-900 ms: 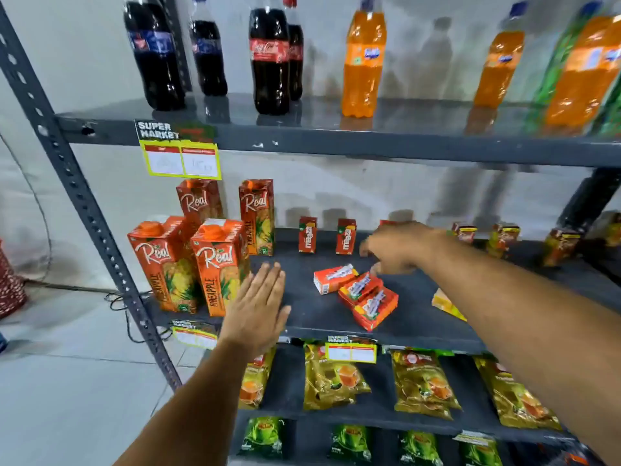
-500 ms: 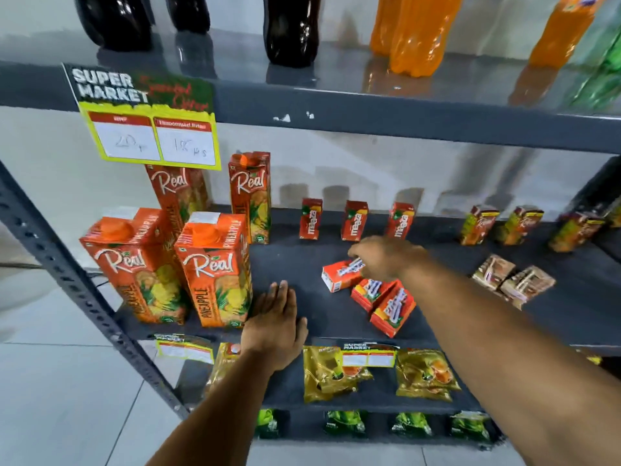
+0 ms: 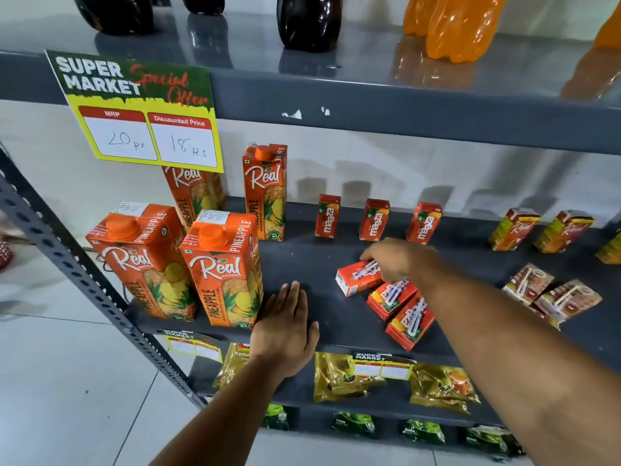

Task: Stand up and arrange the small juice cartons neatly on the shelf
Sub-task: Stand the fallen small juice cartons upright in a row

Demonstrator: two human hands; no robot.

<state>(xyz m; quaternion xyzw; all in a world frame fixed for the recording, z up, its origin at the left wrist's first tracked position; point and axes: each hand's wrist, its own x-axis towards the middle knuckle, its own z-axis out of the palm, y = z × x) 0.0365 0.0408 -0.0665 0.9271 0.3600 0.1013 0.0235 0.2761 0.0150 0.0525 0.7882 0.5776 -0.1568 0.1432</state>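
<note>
**Right hand on a fallen juice carton, left hand flat on the shelf**

On the dark grey metal shelf [image 3: 302, 260], three small red Maaza juice cartons [image 3: 373, 219] stand upright in a spaced row near the back wall. In front of them, three more small red cartons lie flat on their sides with their straws facing up: the rearmost lying carton [image 3: 356, 280], a middle lying carton [image 3: 391, 297] touching it, and a front lying carton [image 3: 410, 322] close to the shelf's front edge.

The right hand [image 3: 400, 258] reaches in from the right and rests on the right end of the rearmost lying carton, fingers curled down over it. Whether the fingers have actually closed around the carton cannot be told, as the hand hides the contact.

The left hand [image 3: 285, 326] lies palm down on the bare shelf near the front edge, fingers straight and together, holding nothing. It sits just beside the large orange Real pineapple juice cartons [image 3: 221, 267], which stand upright at the left end of the shelf.

Further right, small multicoloured Real cartons [image 3: 512, 228] stand near the back, and two more small cartons [image 3: 551, 295] lie flat nearer the front. A yellow and green price card [image 3: 141, 112] hangs from the shelf above.
</note>
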